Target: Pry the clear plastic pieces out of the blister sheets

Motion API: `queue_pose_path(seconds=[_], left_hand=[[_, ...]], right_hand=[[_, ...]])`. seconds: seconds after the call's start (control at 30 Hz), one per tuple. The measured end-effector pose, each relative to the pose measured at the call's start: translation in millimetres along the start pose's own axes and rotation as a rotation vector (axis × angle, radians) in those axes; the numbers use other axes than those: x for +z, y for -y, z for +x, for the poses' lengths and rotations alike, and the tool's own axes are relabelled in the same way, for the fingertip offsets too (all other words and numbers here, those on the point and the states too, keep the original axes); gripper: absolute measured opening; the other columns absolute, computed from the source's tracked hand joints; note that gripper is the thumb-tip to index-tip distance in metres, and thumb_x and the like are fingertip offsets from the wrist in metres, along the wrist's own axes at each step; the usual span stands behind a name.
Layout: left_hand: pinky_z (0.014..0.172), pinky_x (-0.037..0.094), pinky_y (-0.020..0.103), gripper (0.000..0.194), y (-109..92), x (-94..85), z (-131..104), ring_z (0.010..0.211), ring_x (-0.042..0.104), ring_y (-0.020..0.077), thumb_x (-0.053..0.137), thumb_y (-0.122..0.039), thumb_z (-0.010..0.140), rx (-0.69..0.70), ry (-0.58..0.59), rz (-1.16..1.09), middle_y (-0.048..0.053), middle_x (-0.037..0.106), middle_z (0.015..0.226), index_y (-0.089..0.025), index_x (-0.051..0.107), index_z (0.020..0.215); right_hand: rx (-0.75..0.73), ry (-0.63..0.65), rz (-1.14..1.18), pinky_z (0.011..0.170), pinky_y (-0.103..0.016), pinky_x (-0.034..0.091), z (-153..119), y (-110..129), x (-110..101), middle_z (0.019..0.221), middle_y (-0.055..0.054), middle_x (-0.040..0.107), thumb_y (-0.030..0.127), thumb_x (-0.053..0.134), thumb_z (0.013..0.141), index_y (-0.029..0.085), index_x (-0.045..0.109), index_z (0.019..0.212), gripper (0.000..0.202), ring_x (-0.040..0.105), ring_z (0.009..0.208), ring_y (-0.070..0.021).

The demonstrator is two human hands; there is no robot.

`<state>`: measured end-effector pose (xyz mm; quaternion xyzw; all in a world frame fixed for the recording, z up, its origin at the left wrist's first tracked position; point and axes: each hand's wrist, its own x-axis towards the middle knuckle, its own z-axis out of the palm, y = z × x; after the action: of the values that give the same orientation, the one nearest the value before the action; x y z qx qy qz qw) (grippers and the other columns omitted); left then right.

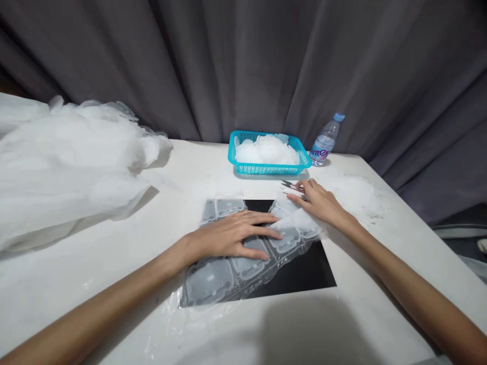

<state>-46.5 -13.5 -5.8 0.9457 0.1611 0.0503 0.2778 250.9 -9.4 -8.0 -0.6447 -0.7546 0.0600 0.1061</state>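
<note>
My left hand (238, 234) lies with fingers spread on a clear plastic sheet (211, 281) of moulded, rounded shapes. Under the sheet is a black mat (304, 271). Small thread snips (292, 185) with dark pointed blades are held in my right hand (314, 200), blades pointing left, above the sheet's far right corner. Loose whitish translucent pieces (302, 220) rest on the sheet between my hands. My right palm hides most of the snips' handle.
A turquoise basket (270, 169) heaped with white translucent pieces stands at the back, beside a water bottle (325, 142). A large pile of white plastic (72, 152) covers the left of the white table (125, 263). Thin scraps (357, 197) lie at right.
</note>
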Motion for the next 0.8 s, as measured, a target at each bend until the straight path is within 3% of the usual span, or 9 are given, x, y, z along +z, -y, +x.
queue_pose_path(seconds=[0.13,0.23,0.4,0.5,0.63,0.8], left_hand=[[0.127,0.03,0.047,0.052,0,0.3,1,0.156,0.038,0.0311,0.062,-0.06,0.101,0.002,0.0,0.02,-0.003,0.039,0.171,-0.046,0.057,0.15],[0.127,0.03,0.048,0.053,2,1.3,1,0.156,0.038,0.0318,0.063,-0.061,0.1,0.012,-0.012,0.026,-0.002,0.04,0.17,-0.045,0.057,0.15],[0.127,0.031,0.049,0.053,4,3.0,3,0.156,0.038,0.0316,0.063,-0.062,0.099,0.028,-0.025,0.04,-0.002,0.041,0.17,-0.045,0.058,0.149],[0.127,0.031,0.052,0.054,2,4.6,3,0.156,0.038,0.0335,0.064,-0.061,0.099,0.028,-0.03,0.072,0.001,0.041,0.17,-0.041,0.06,0.149],[0.126,0.031,0.057,0.057,0,6.2,4,0.155,0.039,0.0369,0.067,-0.061,0.096,0.011,-0.033,0.097,0.004,0.042,0.169,-0.038,0.061,0.148],[0.126,0.032,0.057,0.058,-2,5.4,6,0.154,0.04,0.0368,0.07,-0.061,0.094,0.006,-0.044,0.086,0.004,0.042,0.169,-0.038,0.062,0.147]], right_hand=[[-0.07,0.09,-0.004,0.077,-0.03,0.045,0,-4,-9,0.119,-0.01,0.073,0.035,0.047,0.109,0.021,0.065,0.114,0.023,0.07,0.107,-0.0261],[-0.058,0.052,-0.019,0.074,-0.029,0.043,5,-6,-12,0.106,-0.007,0.076,0.031,0.044,0.11,0.021,0.068,0.104,0.026,0.071,0.097,-0.024],[-0.015,-0.044,-0.085,0.07,-0.03,0.041,16,-12,-6,0.122,-0.013,0.071,0.028,0.062,0.102,0.018,0.07,0.118,0.021,0.068,0.095,-0.0247],[-0.052,-0.05,-0.122,0.072,-0.031,0.041,20,-15,0,0.115,-0.01,0.073,0.028,0.065,0.1,0.021,0.075,0.112,0.017,0.064,0.103,-0.0281],[-0.129,-0.088,-0.176,0.086,-0.035,0.044,29,-13,8,0.111,-0.016,0.073,0.023,0.055,0.104,0.015,0.074,0.104,0.021,0.06,0.111,-0.0317],[-0.083,-0.237,-0.181,0.075,-0.037,0.047,16,-4,-9,0.116,-0.022,0.068,0.022,0.032,0.11,0.008,0.063,0.119,0.035,0.065,0.094,-0.0303]])
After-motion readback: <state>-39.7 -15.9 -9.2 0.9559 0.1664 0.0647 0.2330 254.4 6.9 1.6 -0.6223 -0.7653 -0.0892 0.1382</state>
